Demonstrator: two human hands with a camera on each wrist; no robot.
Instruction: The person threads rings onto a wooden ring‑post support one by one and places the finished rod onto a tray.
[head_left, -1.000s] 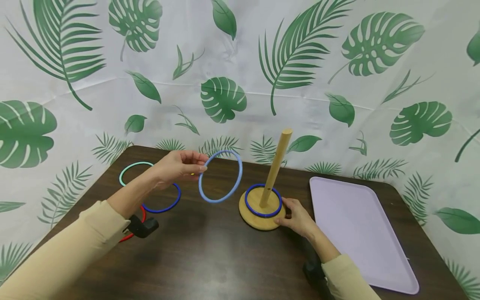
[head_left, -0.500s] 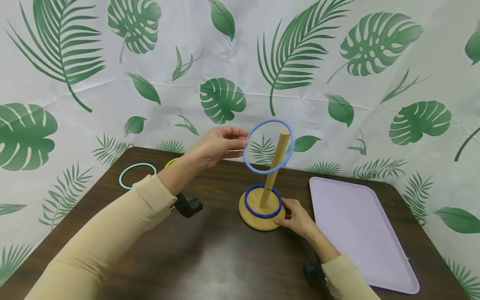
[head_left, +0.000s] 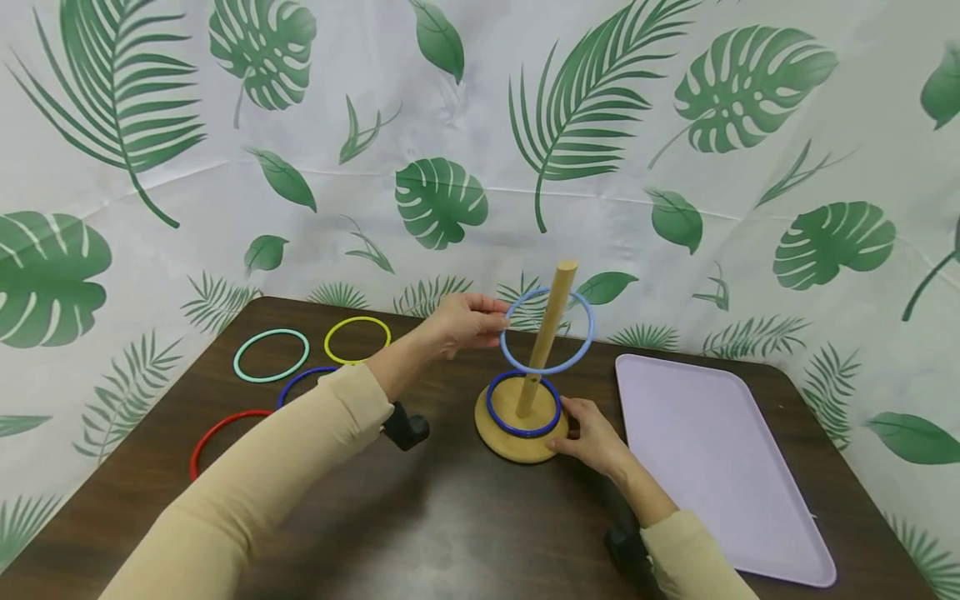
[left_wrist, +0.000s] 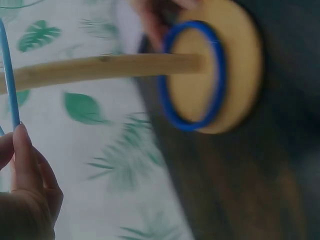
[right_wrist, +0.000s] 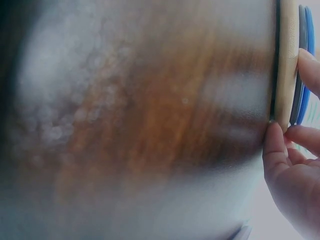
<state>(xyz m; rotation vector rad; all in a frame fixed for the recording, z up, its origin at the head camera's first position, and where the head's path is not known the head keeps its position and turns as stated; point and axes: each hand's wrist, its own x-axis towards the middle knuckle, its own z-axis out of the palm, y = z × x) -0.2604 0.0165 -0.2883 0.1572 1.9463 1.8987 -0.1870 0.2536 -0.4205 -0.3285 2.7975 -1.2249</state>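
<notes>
My left hand (head_left: pixel 465 325) pinches the left side of a light blue ring (head_left: pixel 592 327) between thumb and fingers. The ring is around the upper part of an upright wooden peg (head_left: pixel 551 321), whose top sticks out above it. In the left wrist view the light blue ring (left_wrist: pixel 10 80) crosses the peg far from its base. A dark blue ring (head_left: pixel 527 434) lies on the round wooden base (head_left: pixel 517 452), encircling the peg's foot. My right hand (head_left: pixel 596 435) grips the base's right edge. In the right wrist view its thumb and fingers hold the base's rim (right_wrist: pixel 287 65).
On the table's left lie a turquoise ring (head_left: pixel 237 365), a yellow ring (head_left: pixel 358 318), a blue ring (head_left: pixel 298 378) and a red ring (head_left: pixel 197 452), the last two partly behind my left sleeve. A lilac tray (head_left: pixel 720 475) lies at the right. A leaf-print cloth (head_left: pixel 465 100) hangs behind.
My left hand has carried the light blue ring right and up to the peg's top, then lowered it around the peg. My right hand has stayed on the base.
</notes>
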